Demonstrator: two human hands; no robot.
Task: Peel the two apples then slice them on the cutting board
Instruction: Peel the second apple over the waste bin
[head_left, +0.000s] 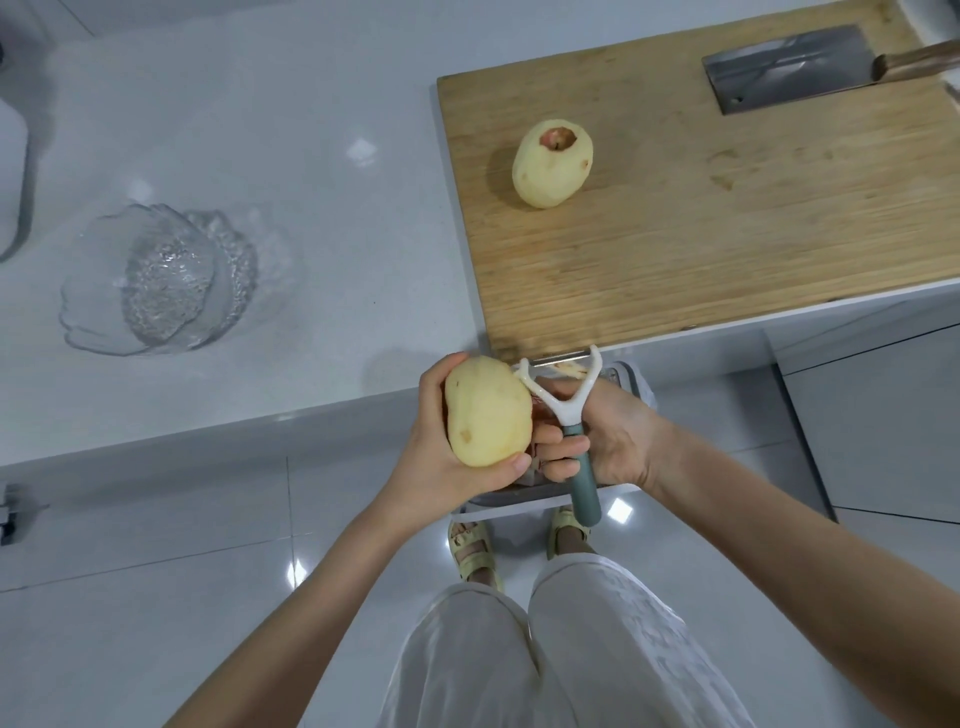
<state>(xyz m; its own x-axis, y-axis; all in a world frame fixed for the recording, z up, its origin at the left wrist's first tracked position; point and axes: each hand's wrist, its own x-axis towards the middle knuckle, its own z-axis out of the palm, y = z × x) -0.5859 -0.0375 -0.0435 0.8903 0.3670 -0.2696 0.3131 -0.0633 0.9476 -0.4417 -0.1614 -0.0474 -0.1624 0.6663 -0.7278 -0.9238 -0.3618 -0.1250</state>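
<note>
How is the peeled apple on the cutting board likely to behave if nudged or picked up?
The peeled apple is rounded and sits free on the flat cutting board, so a nudge would probably roll it. Its skinless flesh is likely slippery to grip.

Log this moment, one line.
left hand holds second apple | right hand grips peeler | peeled apple, cleaver on cutting board | slicing not begun
</note>
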